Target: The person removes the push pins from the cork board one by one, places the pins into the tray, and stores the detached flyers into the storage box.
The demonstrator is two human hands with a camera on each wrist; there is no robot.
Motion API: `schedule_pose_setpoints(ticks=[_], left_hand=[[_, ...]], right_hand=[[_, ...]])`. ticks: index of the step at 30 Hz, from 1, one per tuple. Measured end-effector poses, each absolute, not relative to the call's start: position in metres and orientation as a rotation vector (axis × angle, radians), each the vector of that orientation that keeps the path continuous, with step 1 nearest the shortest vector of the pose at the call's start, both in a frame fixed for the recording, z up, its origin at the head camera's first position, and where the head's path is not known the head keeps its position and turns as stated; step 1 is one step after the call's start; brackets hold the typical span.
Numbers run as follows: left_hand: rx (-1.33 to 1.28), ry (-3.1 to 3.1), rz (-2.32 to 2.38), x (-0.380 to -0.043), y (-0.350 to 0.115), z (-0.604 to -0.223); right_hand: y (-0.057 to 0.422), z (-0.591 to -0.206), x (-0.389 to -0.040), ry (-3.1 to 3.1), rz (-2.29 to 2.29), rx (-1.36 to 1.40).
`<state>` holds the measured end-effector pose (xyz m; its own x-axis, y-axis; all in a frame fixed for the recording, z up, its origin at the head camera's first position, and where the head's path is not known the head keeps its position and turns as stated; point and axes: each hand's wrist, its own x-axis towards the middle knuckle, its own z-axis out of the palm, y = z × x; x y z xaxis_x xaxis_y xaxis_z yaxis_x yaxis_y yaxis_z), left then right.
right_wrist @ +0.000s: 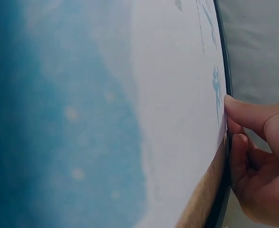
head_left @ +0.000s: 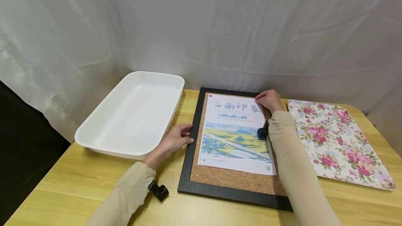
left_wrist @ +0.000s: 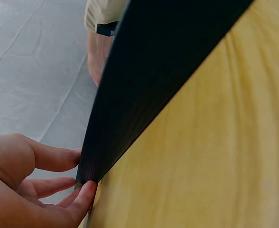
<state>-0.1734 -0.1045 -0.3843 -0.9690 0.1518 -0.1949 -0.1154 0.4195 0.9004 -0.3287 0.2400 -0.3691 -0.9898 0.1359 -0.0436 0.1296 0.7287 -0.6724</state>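
A printed paper poster (head_left: 235, 135) with a landscape picture and blue writing lies on a cork board (head_left: 232, 180) in a black frame (head_left: 227, 193). A small pink pin head (head_left: 210, 96) shows at the poster's top left corner. My right hand (head_left: 270, 99) pinches the top right corner of the sheet between thumb and fingers. Seen from the right wrist, the poster (right_wrist: 177, 95) bows, with cork showing beside its edge. My left hand (head_left: 177, 137) touches the frame's left side, fingers loosely extended; the left wrist view shows fingertips against the black frame (left_wrist: 130, 95).
A deep white tray (head_left: 132, 114) stands on the wooden table (head_left: 94, 184) to the left. On the right lies a flower-patterned board (head_left: 336, 142), close to the frame. A pale curtain (head_left: 201, 34) hangs behind the table.
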Motion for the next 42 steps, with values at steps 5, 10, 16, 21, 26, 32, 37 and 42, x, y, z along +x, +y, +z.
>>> schedule_pose_setpoints(ticks=[5, 10, 16, 21, 26, 32, 37, 42], left_hand=[[0.024, 2.428, 1.569, -0.173, -0.104, -0.385], [0.022, 2.412, 1.58, -0.173, -0.105, -0.384], [0.031, 2.413, 1.587, -0.173, -0.105, -0.384], [0.037, 2.411, 1.585, -0.173, -0.105, -0.383], [0.029, 2.415, 1.589, -0.173, -0.106, -0.384], [0.035, 2.403, 1.593, -0.172, -0.105, -0.385], [0.031, 2.409, 1.592, -0.172, -0.105, -0.385], [0.032, 2.404, 1.598, -0.173, -0.104, -0.384]], right_hand=[[0.242, -0.37, -0.329, -2.917, 1.131, -0.21], [0.242, -0.369, -0.328, -2.922, 1.136, -0.198], [0.241, -0.366, -0.327, -2.927, 1.155, -0.213], [0.244, -0.368, -0.328, -2.938, 1.189, -0.195], [0.248, -0.371, -0.332, -2.931, 1.299, -0.221], [0.248, -0.375, -0.332, -2.929, 1.282, -0.241], [0.248, -0.376, -0.331, -2.917, 1.235, -0.209], [0.245, -0.376, -0.331, -2.911, 1.17, -0.207]])
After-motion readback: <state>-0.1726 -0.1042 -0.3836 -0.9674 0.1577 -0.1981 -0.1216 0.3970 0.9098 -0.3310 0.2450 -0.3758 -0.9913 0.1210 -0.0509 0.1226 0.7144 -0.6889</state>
